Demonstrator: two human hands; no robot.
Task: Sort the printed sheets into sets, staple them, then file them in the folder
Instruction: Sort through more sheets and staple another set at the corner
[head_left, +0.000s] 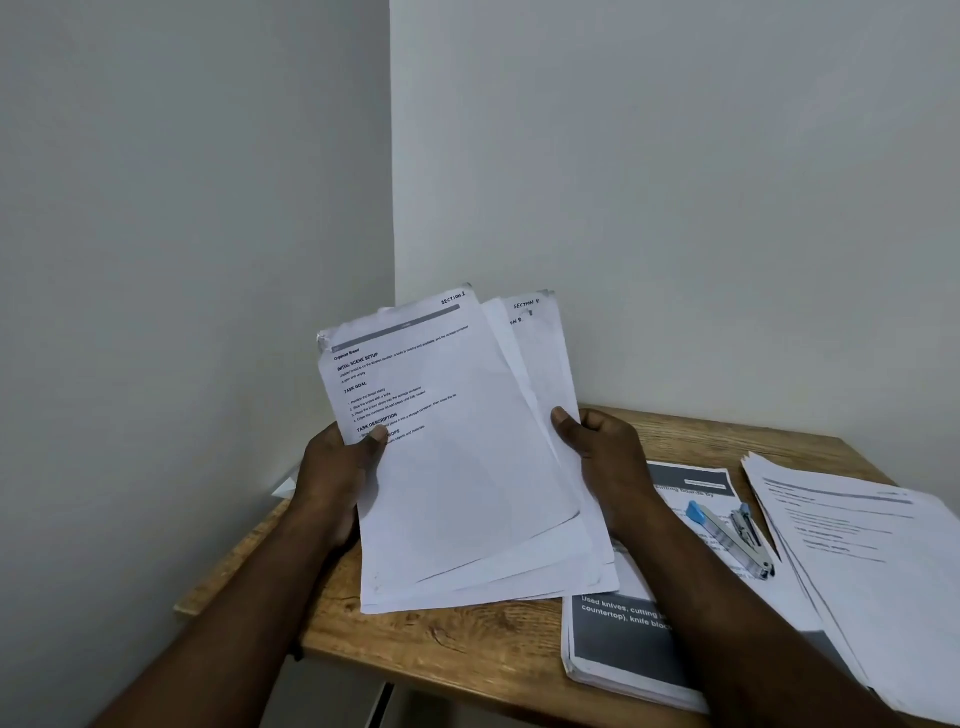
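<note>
I hold a fanned bundle of printed sheets (462, 467) upright above the wooden table (441, 639). The top sheet is marked "Section 1"; a sheet behind it shows "Section 4". My left hand (337, 467) grips the bundle's left edge, thumb on the front. My right hand (602, 457) grips the right edge, thumb on the front too. A blue and silver stapler (730, 538) lies on a stack of papers with dark grey blocks (623, 654), to the right of my right arm. No folder is in view.
Another stack of printed sheets (872, 561) lies fanned at the table's right side. Light walls meet in a corner behind the table. A white paper corner (284, 487) pokes out at the table's left edge.
</note>
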